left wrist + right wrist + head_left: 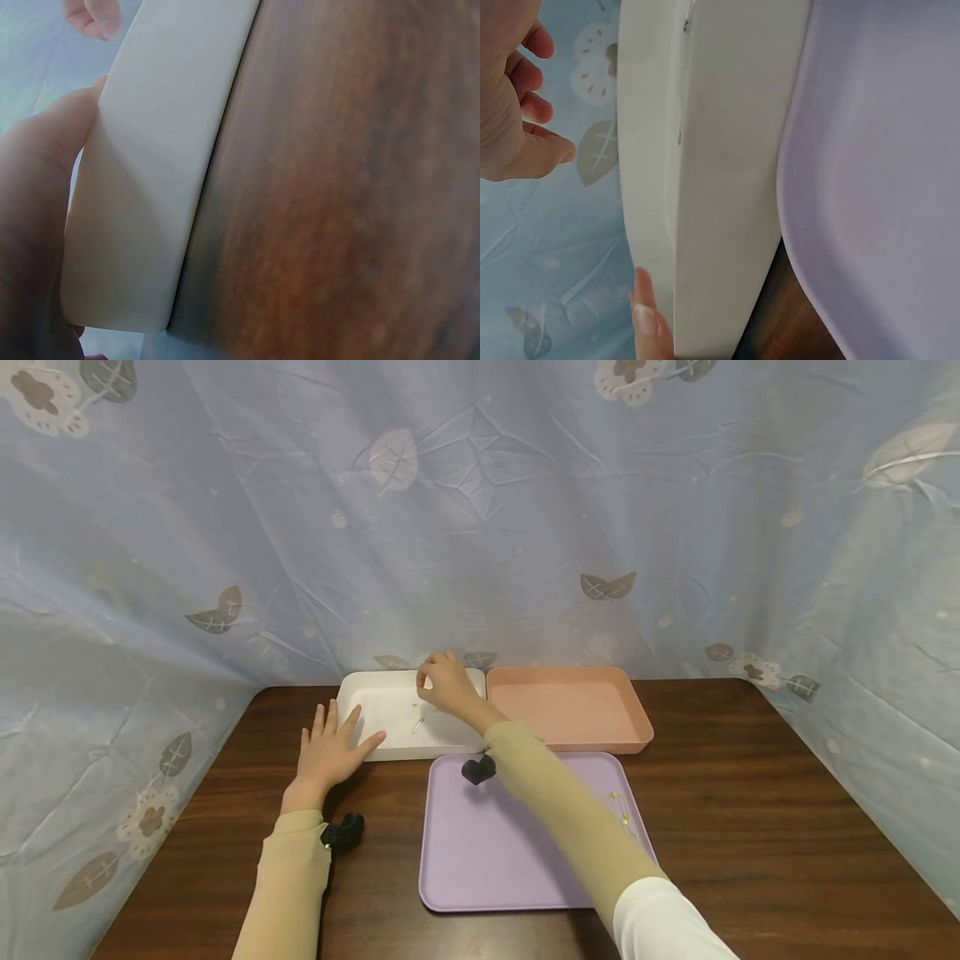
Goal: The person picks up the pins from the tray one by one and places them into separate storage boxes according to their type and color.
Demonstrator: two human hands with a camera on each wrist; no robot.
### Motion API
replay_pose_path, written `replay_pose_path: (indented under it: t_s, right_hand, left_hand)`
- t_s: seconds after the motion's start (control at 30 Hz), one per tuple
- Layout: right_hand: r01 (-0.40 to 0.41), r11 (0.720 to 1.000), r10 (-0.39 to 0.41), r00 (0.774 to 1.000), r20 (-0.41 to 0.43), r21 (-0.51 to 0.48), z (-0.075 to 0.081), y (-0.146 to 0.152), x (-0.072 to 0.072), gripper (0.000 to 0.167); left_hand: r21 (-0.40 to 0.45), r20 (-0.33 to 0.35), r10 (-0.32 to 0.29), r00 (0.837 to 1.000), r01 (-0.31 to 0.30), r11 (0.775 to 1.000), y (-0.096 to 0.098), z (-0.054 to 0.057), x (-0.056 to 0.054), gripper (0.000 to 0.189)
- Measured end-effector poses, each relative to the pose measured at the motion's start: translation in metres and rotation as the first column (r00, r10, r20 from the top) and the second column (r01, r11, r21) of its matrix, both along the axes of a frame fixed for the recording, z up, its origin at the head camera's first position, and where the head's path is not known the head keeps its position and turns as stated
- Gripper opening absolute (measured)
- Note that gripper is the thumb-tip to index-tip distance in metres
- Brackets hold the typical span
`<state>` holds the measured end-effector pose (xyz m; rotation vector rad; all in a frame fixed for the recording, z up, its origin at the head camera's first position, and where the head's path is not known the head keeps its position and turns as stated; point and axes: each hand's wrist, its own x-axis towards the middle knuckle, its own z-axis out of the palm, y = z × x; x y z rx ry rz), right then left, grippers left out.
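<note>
My left hand (330,755) rests at the left end of a white tray (393,702), fingers straight and spread. Its thumb (56,135) lies over the near rim. Above the tray's right half is my right hand (452,689), raised over the rim. Thumb and index finger come together at the tips, the other fingers (526,75) curled; I cannot tell whether something small is between them. A silver safety pin (417,725) lies on the white tray's floor, with another small glint beside it. Yellow safety pins (624,818) lie along the lilac tray's right side.
The lilac tray (487,852) lies nearest, under my right forearm. A pink tray (562,710) stands against the white one on its right. Behind them hangs a patterned curtain (480,560). Dark wooden table (750,827) surrounds the trays.
</note>
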<state>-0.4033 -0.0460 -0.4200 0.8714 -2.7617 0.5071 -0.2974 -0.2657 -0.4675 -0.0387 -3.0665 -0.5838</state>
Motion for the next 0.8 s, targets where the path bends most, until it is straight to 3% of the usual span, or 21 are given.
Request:
replay_pose_path:
  t_s: [0.13, 0.43, 0.8]
  right_hand:
    - [-0.045, 0.997, 0.046, 0.999, 0.018, -0.063, 0.005, 0.007, 0.008, 0.006]
    - [-0.126, 0.977, 0.123, 0.992, -0.026, -0.174, 0.016, 0.033, 0.025, 0.007]
    - [-0.165, 0.943, 0.179, 0.984, 0.021, -0.289, 0.028, 0.083, 0.046, 0.005]
  left_hand:
    - [-0.001, 0.0, 0.004, 1.0, -0.004, 1.0, 0.0, -0.001, 0.0, 0.092]
    - [0.003, -0.009, -0.004, 1.0, 0.004, 1.0, 0.0, -0.002, 0.0, 0.092]
    - [0.002, -0.009, -0.015, 1.0, 0.015, 1.0, 0.001, 0.003, 0.001, 0.091]
